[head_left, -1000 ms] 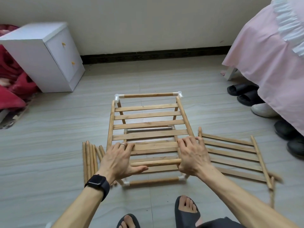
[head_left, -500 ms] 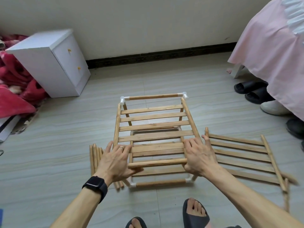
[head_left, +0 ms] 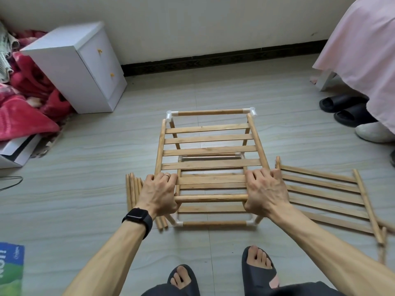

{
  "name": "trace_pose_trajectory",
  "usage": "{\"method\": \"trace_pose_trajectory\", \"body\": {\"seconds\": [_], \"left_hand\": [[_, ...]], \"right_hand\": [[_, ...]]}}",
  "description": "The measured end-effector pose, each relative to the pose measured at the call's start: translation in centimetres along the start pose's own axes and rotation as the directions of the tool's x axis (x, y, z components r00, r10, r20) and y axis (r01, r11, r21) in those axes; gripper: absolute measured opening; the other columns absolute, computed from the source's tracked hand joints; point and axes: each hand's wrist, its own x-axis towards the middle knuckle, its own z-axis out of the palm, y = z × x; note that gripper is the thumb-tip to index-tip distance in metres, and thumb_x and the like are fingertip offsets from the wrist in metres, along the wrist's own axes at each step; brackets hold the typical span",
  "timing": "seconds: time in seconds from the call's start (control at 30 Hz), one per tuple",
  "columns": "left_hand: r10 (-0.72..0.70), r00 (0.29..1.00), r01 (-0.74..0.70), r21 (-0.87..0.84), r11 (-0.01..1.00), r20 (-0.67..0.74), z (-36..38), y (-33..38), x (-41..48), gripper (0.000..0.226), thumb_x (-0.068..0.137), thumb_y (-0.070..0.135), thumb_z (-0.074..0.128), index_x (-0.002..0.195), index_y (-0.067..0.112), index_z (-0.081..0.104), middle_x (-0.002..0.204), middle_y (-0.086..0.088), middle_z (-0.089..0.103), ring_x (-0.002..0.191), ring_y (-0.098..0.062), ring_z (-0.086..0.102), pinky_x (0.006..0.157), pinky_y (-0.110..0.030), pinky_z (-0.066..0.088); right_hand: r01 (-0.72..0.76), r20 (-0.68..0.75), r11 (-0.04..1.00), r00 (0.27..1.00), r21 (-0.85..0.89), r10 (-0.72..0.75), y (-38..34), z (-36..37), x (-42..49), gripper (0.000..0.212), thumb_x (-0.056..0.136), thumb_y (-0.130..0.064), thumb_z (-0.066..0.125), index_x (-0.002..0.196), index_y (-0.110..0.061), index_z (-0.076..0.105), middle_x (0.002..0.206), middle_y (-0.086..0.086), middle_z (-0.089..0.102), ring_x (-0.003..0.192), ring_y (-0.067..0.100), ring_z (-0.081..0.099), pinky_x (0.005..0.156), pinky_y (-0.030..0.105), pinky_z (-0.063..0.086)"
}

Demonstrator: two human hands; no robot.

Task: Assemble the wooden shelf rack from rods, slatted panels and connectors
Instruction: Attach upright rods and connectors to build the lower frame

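A partly built wooden rack (head_left: 210,113) stands on the floor, its rods joined by white corner connectors (head_left: 170,115). A slatted panel (head_left: 206,150) lies on top of its frame. My left hand (head_left: 160,194) covers the panel's near left corner, fingers curled over the side rail and thumb by the near rod (head_left: 210,198). My right hand (head_left: 265,192) does the same at the near right corner. A second slatted panel (head_left: 320,195) lies flat on the floor to the right. A bundle of loose rods (head_left: 133,189) lies left of the rack.
A white two-drawer cabinet (head_left: 81,67) stands at the back left beside red bedding (head_left: 23,103). A pink-draped bed (head_left: 363,50) with shoes (head_left: 344,107) under it fills the right. My slippered feet (head_left: 258,268) are just in front of the rack. A printed box (head_left: 10,268) lies bottom left.
Both hands have closed in on the panel's near corners and curled over them. The view has tilted and shifted slightly, so the rack appears lower and nearer.
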Motion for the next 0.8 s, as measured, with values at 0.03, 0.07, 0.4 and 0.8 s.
{"method": "trace_pose_trajectory", "body": {"seconds": [0.03, 0.07, 0.4, 0.8], "left_hand": [[-0.001, 1.000, 0.000, 0.003, 1.000, 0.011, 0.0, 0.0, 0.1, 0.042, 0.076, 0.047, 0.052, 0.105, 0.018, 0.061, 0.094, -0.002, 0.067, 0.087, -0.025, 0.062, 0.079, -0.039, 0.045], [-0.004, 1.000, 0.004, 0.003, 1.000, 0.022, 0.1, 0.0, 0.1, 0.046, 0.079, 0.052, 0.051, 0.108, 0.018, 0.060, 0.098, -0.001, 0.067, 0.090, -0.024, 0.062, 0.081, -0.039, 0.045], [-0.011, 0.996, 0.026, -0.178, 0.984, 0.084, 0.7, -1.1, -0.1, 0.105, 0.073, 0.094, 0.037, 0.151, 0.024, 0.035, 0.153, 0.000, 0.037, 0.139, -0.022, 0.033, 0.116, -0.043, 0.029], [-0.489, 0.663, 0.570, -0.806, -0.161, 0.567, -0.3, -1.2, 2.5, 0.038, 0.103, 0.044, 0.053, 0.122, 0.012, 0.061, 0.095, -0.002, 0.077, 0.081, -0.021, 0.075, 0.074, -0.037, 0.058]], "right_hand": [[-0.002, 0.017, 1.000, 1.000, 0.003, 0.002, 0.0, -0.1, 0.1, 0.037, 0.062, -0.030, 0.049, 0.095, -0.017, 0.059, 0.085, 0.002, 0.064, 0.082, 0.027, 0.057, 0.088, 0.045, 0.033], [-0.005, 0.038, 1.000, 0.999, 0.011, 0.005, 0.0, -0.1, 0.2, 0.038, 0.063, -0.030, 0.048, 0.097, -0.018, 0.059, 0.089, 0.001, 0.065, 0.086, 0.026, 0.057, 0.088, 0.045, 0.033], [0.001, 0.121, 0.996, 0.993, 0.090, -0.012, 1.0, -0.7, 0.4, 0.084, 0.068, -0.067, 0.055, 0.140, -0.024, 0.048, 0.148, 0.002, 0.043, 0.146, 0.023, 0.025, 0.117, 0.054, 0.008], [-0.615, 0.576, -0.048, 0.705, 0.787, 0.413, 2.7, -1.5, 2.1, 0.075, 0.092, -0.056, 0.065, 0.145, -0.007, 0.044, 0.131, 0.007, 0.056, 0.103, 0.023, 0.068, 0.095, 0.047, 0.057]]}}
